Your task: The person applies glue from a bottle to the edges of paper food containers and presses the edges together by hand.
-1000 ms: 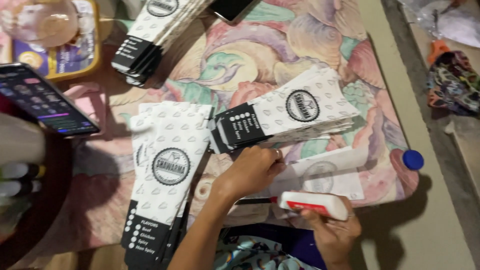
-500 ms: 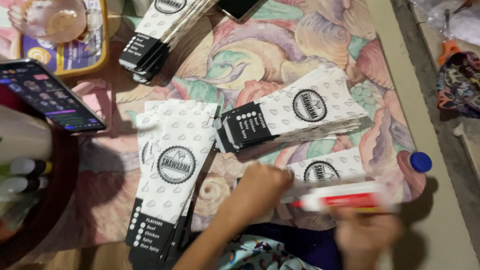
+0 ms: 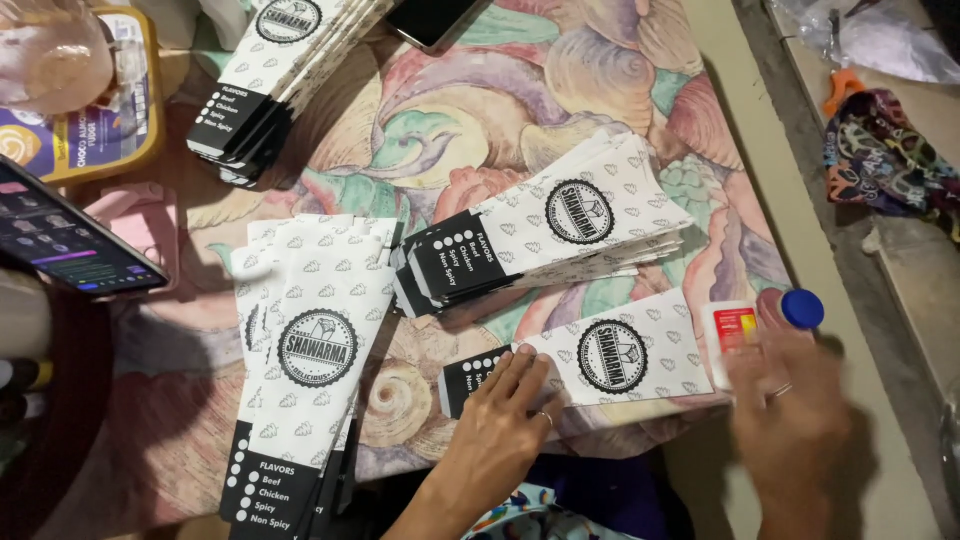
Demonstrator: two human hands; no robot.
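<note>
A thin ring is worn on a finger of the left hand, and the forearm behind it is left bare, without a sleeve. A ring is also seen on the blurred right hand.

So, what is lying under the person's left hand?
The left hand presses flat on one white-and-black paper sleeve, which lies on the patterned cloth. Whether another sleeve lies beneath is hidden.
</note>
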